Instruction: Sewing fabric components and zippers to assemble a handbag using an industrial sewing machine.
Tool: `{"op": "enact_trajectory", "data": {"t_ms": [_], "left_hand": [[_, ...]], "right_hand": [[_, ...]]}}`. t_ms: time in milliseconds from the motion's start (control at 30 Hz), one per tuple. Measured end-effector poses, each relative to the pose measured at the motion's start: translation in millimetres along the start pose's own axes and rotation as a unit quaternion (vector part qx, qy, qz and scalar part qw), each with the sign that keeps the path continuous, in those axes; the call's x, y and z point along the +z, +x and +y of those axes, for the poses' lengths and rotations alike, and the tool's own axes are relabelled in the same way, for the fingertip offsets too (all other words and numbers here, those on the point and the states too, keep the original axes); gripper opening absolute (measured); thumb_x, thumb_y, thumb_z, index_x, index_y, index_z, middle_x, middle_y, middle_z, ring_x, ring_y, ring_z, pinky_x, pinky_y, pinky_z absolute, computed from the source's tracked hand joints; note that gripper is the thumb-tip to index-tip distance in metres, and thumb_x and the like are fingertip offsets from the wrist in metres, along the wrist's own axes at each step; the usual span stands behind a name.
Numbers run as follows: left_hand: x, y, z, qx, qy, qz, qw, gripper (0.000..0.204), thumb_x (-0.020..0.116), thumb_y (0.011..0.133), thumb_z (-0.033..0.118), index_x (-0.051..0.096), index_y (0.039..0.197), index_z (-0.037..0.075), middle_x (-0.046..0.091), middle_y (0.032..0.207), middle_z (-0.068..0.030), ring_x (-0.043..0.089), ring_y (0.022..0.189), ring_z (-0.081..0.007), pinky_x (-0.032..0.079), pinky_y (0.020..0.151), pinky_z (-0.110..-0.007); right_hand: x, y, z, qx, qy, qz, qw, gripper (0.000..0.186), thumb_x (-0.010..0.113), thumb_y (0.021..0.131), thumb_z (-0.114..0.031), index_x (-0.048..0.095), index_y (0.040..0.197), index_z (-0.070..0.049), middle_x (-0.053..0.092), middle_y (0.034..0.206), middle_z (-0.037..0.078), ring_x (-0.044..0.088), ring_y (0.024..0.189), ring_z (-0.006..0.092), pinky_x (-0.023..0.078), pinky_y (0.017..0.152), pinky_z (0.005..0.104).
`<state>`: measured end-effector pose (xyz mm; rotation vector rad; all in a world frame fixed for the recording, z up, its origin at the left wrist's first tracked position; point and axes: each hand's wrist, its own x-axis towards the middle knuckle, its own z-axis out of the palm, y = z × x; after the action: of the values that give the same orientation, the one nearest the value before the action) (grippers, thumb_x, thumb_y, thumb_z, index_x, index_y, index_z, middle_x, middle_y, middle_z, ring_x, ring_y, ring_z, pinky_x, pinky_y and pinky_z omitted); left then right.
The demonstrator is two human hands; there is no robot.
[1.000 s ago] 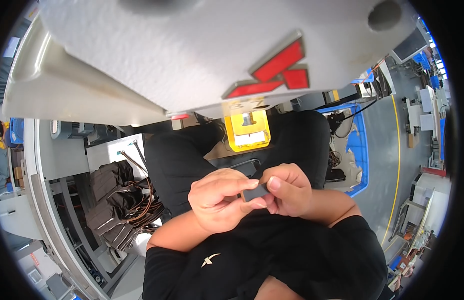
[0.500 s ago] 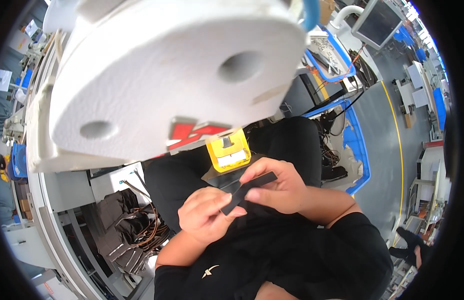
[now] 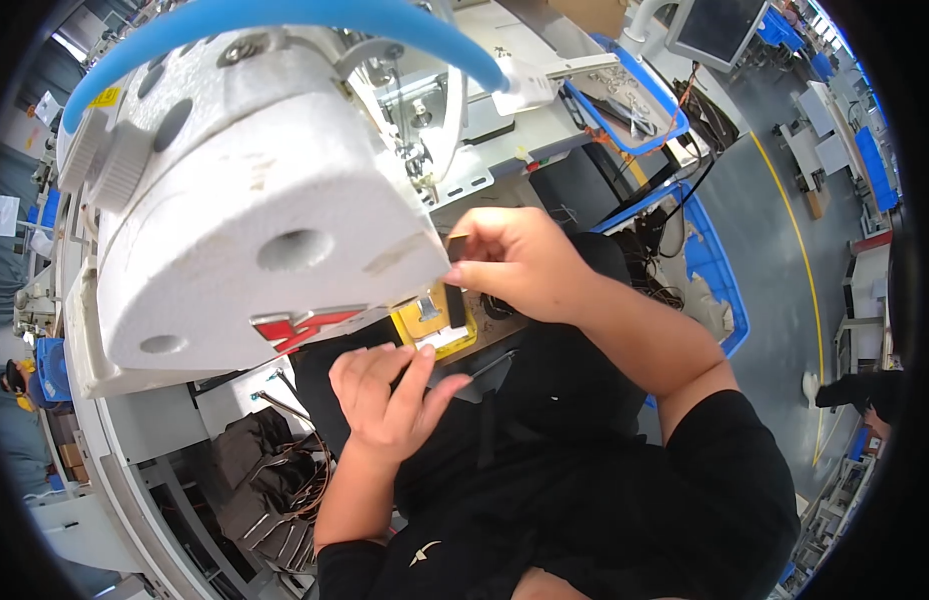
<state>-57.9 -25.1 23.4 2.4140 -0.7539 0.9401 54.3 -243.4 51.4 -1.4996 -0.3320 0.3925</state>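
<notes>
My right hand (image 3: 520, 262) is raised beside the rounded end of a white industrial sewing machine (image 3: 245, 200). Its thumb and fingers pinch a flat dark strip (image 3: 456, 306), which hangs down over the right side of a yellow frame-like part (image 3: 465, 340). Just below that yellow part is my left hand (image 3: 387, 400), thumb spread away from the fingers. Its fingertips reach the yellow part's lower edge; whether they touch it I cannot tell. Part of the yellow piece is hidden behind the machine.
A blue bin (image 3: 730, 290) with cables stands to the right, and a blue tray (image 3: 630, 145) of small metal parts lies beyond. Dark folded pieces (image 3: 250, 470) with cords are stacked at lower left. A blue hose (image 3: 315, 12) arcs over the machine.
My hands have separated. The right one has carried the dark strip up and forward to the machine's end; the left has let go of it and opened. The view has shifted, showing more of the machine.
</notes>
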Motion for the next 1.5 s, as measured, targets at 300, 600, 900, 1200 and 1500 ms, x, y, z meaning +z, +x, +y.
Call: {"op": "enact_trajectory", "data": {"t_ms": [300, 600, 900, 1200, 1500], "left_hand": [[12.1, 10.5, -23.7, -0.04, 0.094, -0.06, 0.993, 0.054, 0.091, 0.06, 0.028, 0.077, 0.112, 0.02, 0.06, 0.106, -0.0053, 0.059, 0.103, -0.0284, 0.041, 0.092, -0.046], [8.4, 22.7, -27.4, -0.011, 0.093, -0.11, 0.99, 0.048, 0.085, 0.065, 0.021, 0.078, 0.112, 0.022, 0.057, 0.1, -0.0029, 0.059, 0.1, -0.0267, 0.041, 0.095, -0.047], [-2.2, 30.0, -29.8, 0.089, 0.101, -0.167, 0.977, 0.062, 0.075, 0.061, 0.017, 0.072, 0.122, 0.009, 0.059, 0.098, -0.0009, 0.056, 0.088, -0.0225, 0.044, 0.092, -0.046], [-7.4, 34.8, -29.2, 0.094, 0.117, -0.172, 0.974, 0.052, 0.069, 0.068, 0.016, 0.073, 0.119, 0.006, 0.058, 0.095, -0.0012, 0.058, 0.09, -0.0213, 0.045, 0.088, -0.044], [-14.3, 44.4, -22.9, 0.131, 0.161, -0.2, 0.957, 0.049, 0.064, 0.072, 0.014, 0.07, 0.118, -0.002, 0.057, 0.093, -0.0039, 0.059, 0.092, -0.0219, 0.047, 0.087, -0.042]], "right_hand": [[16.8, 43.8, 17.3, -0.18, -0.251, 0.001, 0.951, 0.018, 0.081, 0.08, -0.018, 0.073, 0.092, -0.007, 0.062, 0.087, 0.009, 0.063, 0.084, 0.0285, 0.05, 0.075, 0.0394], [15.7, 44.2, 20.2, -0.235, -0.306, 0.007, 0.923, 0.016, 0.08, 0.081, -0.02, 0.073, 0.09, -0.008, 0.061, 0.084, 0.009, 0.064, 0.082, 0.0304, 0.051, 0.072, 0.0409], [7.1, 42.2, 4.8, -0.194, -0.306, -0.038, 0.931, 0.014, 0.077, 0.083, -0.017, 0.074, 0.091, -0.006, 0.062, 0.084, 0.01, 0.064, 0.085, 0.0316, 0.051, 0.075, 0.0412], [8.1, 41.2, 0.6, -0.238, -0.335, -0.047, 0.91, 0.013, 0.074, 0.081, -0.008, 0.072, 0.093, -0.004, 0.064, 0.085, 0.011, 0.064, 0.085, 0.0311, 0.052, 0.076, 0.0393], [11.2, 42.0, -4.9, -0.27, -0.389, -0.057, 0.879, 0.023, 0.068, 0.08, -0.003, 0.073, 0.103, -0.007, 0.069, 0.101, 0.013, 0.066, 0.094, 0.0339, 0.054, 0.084, 0.04]]}}
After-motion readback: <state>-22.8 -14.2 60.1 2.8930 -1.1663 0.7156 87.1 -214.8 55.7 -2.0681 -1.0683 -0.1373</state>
